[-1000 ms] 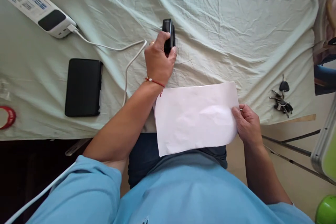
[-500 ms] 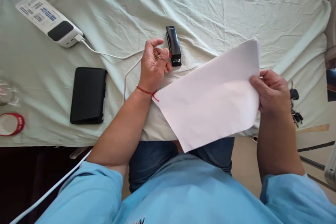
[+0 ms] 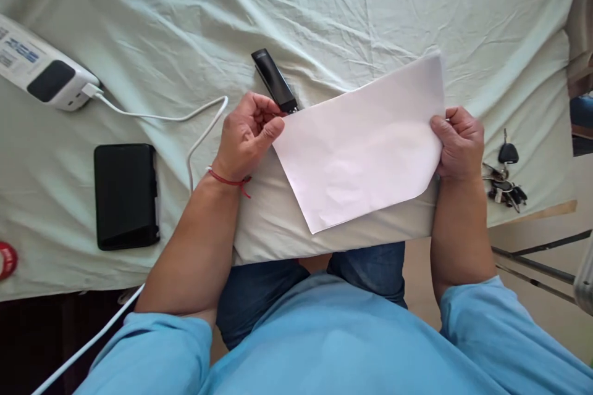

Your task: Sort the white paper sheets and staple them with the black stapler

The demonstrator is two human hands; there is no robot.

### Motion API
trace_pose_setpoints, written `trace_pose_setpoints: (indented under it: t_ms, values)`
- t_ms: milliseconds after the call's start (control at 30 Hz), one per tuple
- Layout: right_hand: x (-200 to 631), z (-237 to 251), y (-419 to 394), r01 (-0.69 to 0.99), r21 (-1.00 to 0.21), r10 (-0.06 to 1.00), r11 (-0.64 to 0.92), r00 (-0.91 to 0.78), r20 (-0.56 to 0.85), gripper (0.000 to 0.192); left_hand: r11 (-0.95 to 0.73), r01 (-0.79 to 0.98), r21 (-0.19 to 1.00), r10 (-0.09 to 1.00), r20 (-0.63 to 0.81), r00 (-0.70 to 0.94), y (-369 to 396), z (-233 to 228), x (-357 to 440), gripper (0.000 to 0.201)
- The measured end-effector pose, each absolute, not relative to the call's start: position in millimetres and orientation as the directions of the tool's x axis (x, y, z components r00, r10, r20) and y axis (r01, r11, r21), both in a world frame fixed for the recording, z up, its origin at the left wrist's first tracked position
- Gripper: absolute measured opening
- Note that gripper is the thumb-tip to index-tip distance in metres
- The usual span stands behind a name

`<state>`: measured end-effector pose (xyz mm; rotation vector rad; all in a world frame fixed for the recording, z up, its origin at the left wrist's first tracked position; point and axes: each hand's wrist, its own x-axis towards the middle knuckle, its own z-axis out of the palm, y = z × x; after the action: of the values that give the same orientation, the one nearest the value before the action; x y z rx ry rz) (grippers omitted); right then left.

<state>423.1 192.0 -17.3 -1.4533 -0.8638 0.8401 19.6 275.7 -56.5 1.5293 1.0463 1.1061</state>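
A white sheet of paper (image 3: 365, 142) is held tilted just above the cloth-covered tabletop (image 3: 393, 12). The left hand (image 3: 245, 136) pinches its left corner between thumb and curled fingers (image 3: 271, 129); the right hand (image 3: 458, 142) grips its right edge, fingers closed. A black stapler (image 3: 273, 80) (partly tucked behind the paper) lies just beyond the left hand.

Home: sheet-covered table (image 3: 370, 6), keys (image 3: 503, 176), charger (image 3: 41, 71).

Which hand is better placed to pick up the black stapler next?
Left. The left hand pinches the paper corner right beside the stapler; the right hand grips the far edge.
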Motion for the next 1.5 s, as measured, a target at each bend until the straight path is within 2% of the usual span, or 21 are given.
trace_pose_setpoints:
  t_ms: [133, 200, 333, 433, 500, 633, 833, 1000, 1167, 1233, 1333, 1433, 1500]
  values:
    - [426, -24, 192, 0.044, -0.999, 0.901, -0.017, 0.434, 0.004, 0.051, -0.116, 0.197, 0.974, 0.961, 0.06, 0.27, 274, -51, 16, 0.076]
    - [430, -22, 189, 0.071, -0.996, 0.92, -0.053, 0.39, -0.021, 0.049, -0.102, 0.269, 0.958, 0.959, 0.022, 0.283, 271, -44, 12, 0.062]
    - [441, -7, 178, 0.144, -0.961, 0.958, -0.237, 0.196, -0.207, 0.048, -0.126, 0.342, 0.931, 0.948, 0.012, 0.317, 268, -31, 4, 0.028]
    - [443, 2, 172, 0.196, -0.936, 0.95, -0.293, 0.169, -0.262, 0.057, -0.117, 0.348, 0.93, 0.934, -0.016, 0.358, 267, -24, 1, 0.021]
    - [440, 2, 173, 0.231, -0.928, 0.941, -0.293, 0.243, -0.237, 0.065, -0.117, 0.345, 0.931, 0.925, -0.025, 0.379, 265, -20, 2, 0.021]
    - [433, -6, 179, 0.342, -0.905, 0.913, -0.252, 0.395, -0.105, 0.062, -0.122, 0.331, 0.936, 0.919, -0.02, 0.395, 261, -18, 10, 0.023]
    - [430, -11, 186, 0.328, -0.933, 0.893, -0.147, 0.45, 0.017, 0.062, -0.062, 0.199, 0.978, 0.929, -0.016, 0.369, 260, -23, 16, 0.04]
    - [436, -15, 189, 0.332, -0.94, 0.883, -0.082, 0.462, 0.086, 0.067, -0.088, 0.216, 0.972, 0.926, 0.0, 0.377, 264, -25, 13, 0.031]
    - [443, -20, 192, 0.329, -0.942, 0.905, -0.071, 0.417, 0.078, 0.065, -0.135, 0.217, 0.967, 0.933, 0.05, 0.357, 264, -26, 13, 0.053]
    - [446, -21, 193, 0.32, -0.946, 0.898, -0.055, 0.43, 0.093, 0.062, -0.08, 0.135, 0.988, 0.91, 0.017, 0.415, 266, -28, 13, 0.056]
    - [447, -24, 196, 0.287, -0.958, 0.885, -0.021, 0.451, 0.116, 0.062, 0.006, 0.045, 0.999, 0.85, -0.028, 0.526, 270, -36, 11, 0.074]
    - [447, -25, 197, 0.278, -0.96, 0.89, -0.004, 0.439, 0.124, 0.063, -0.035, 0.075, 0.997, 0.853, -0.009, 0.522, 272, -44, 10, 0.059]
    - [446, -24, 197, 0.293, -0.956, 0.899, -0.006, 0.42, 0.123, 0.063, -0.086, 0.17, 0.982, 0.914, 0.01, 0.407, 272, -45, 11, 0.045]
